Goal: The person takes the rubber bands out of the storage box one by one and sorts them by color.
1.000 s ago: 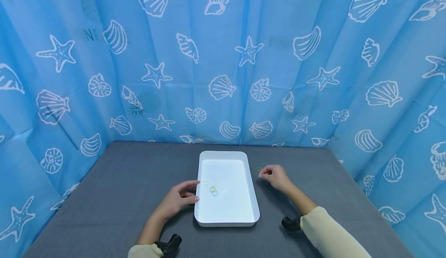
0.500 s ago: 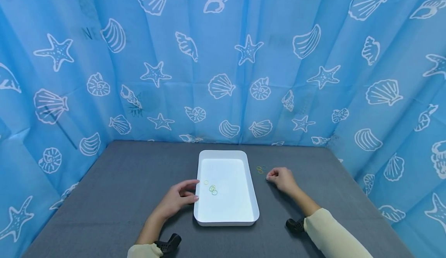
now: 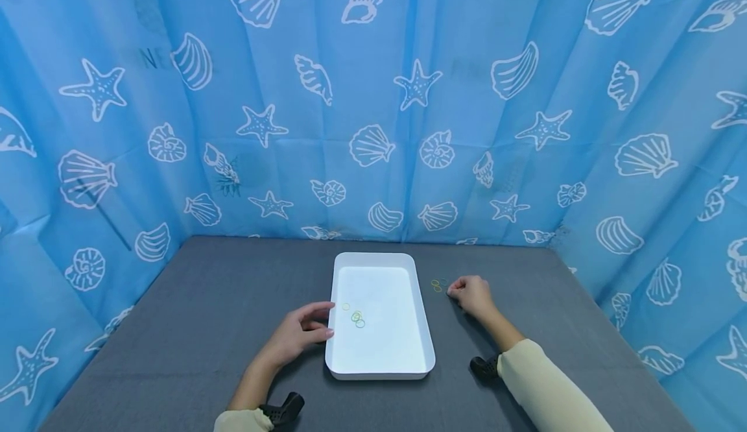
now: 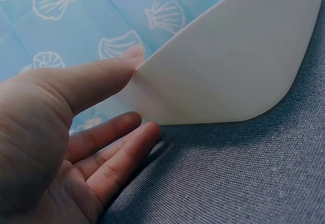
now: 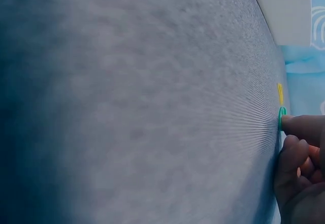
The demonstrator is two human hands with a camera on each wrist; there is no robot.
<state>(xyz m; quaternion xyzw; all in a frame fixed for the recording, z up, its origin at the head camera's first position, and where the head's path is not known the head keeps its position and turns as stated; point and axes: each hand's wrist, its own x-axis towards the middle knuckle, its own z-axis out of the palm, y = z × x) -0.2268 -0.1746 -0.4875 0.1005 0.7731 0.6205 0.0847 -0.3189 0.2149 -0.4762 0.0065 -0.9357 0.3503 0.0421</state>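
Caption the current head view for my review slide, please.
Left hand at the rim of a white tray holding thin bands; right hand at the grey tabletop beside loose bands.

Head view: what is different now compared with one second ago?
The right hand has moved right, away from the white tray, so another yellow band and a green band show. I cannot tell if it holds one. The left hand still touches the tray; the bands inside stay put.

White tray [image 3: 397,348], flat; thin loops [image 3: 356,317] inside; yellow bands [image 3: 436,286], green band [image 5: 281,118] beside it.
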